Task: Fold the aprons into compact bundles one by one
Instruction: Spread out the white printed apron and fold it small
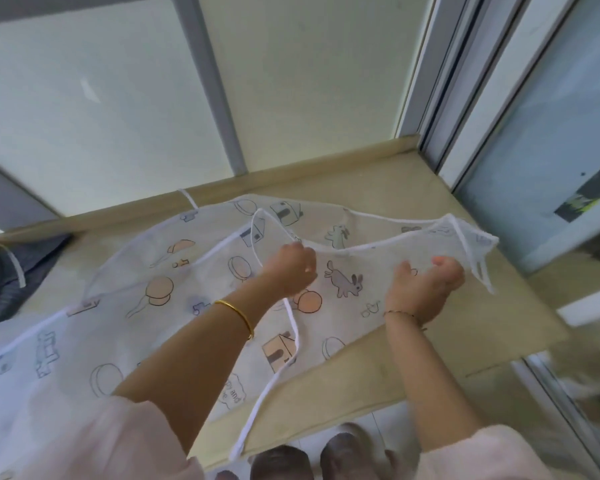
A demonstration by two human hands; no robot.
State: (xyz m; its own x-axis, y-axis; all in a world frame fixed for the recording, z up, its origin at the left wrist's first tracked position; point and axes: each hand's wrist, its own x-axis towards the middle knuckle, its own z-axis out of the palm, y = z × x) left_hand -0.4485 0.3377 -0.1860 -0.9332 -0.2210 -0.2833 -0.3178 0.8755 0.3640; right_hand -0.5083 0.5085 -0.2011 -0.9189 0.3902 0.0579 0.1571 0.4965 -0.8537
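Note:
A thin white apron [174, 306] printed with rabbits, houses and balloons lies spread over a beige counter [378, 379]. Its right end is lifted off the surface. My left hand [291, 268] pinches the apron's white-trimmed upper edge near the middle. My right hand [426, 282] is palm up and grips the raised fabric near the right corner, where white tie straps [478, 265] hang down. Another long white strap [274, 382] trails across the apron and over the counter's front edge.
A dark grey cloth [18, 261] with a white strap lies at the counter's far left. A window ledge [222, 188] and frosted window panes run along the back; a sliding door frame [465, 98] stands at the right. Two slippered feet [312, 459] show below the counter.

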